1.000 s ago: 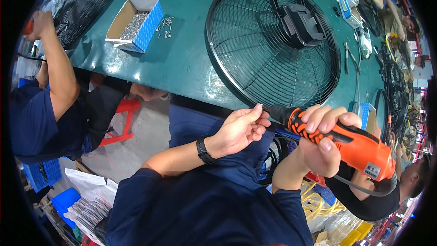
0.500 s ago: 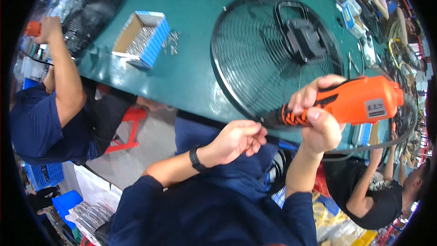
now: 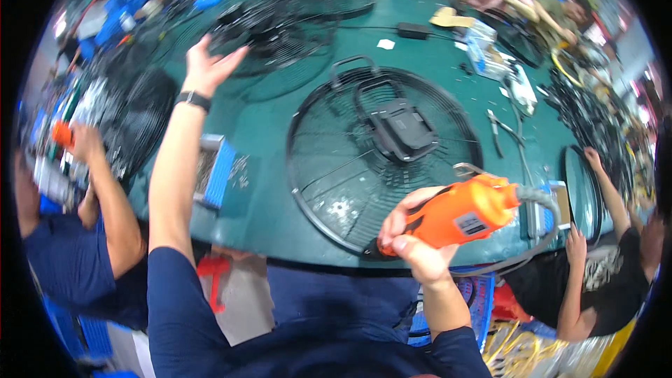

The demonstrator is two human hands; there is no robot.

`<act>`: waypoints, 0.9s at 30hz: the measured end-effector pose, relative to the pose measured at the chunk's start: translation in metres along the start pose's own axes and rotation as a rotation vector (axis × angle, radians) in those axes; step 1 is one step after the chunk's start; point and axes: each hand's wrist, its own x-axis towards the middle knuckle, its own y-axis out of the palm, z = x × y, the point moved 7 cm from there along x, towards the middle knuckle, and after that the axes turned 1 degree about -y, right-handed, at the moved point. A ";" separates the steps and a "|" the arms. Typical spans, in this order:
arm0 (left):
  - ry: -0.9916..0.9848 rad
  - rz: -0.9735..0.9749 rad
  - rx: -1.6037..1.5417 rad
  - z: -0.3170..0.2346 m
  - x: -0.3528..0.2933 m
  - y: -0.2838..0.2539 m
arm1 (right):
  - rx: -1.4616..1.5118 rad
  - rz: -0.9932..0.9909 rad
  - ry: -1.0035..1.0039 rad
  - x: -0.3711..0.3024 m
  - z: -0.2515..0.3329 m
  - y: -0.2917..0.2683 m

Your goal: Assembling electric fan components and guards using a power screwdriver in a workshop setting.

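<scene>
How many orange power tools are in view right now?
2: one orange electric screwdriver in the right hand near the table edge; another orange tool at far left in a co-worker's hand. Others may be hidden.

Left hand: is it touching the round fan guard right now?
No, the left hand is raised open, off the fan guard.

Orange power screwdriver [image 3: 458, 215] tip hidden behind right hand [image 3: 413, 238]. Small box [image 3: 212, 170] contents at left centre too small to tell. Top-of-frame clutter blurred. Co-worker at right edge [image 3: 609, 266] cut off by rim.
</scene>
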 end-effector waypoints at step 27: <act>-0.124 0.449 0.557 0.153 -0.024 0.206 | -0.123 0.031 -0.183 -0.036 -0.011 -0.022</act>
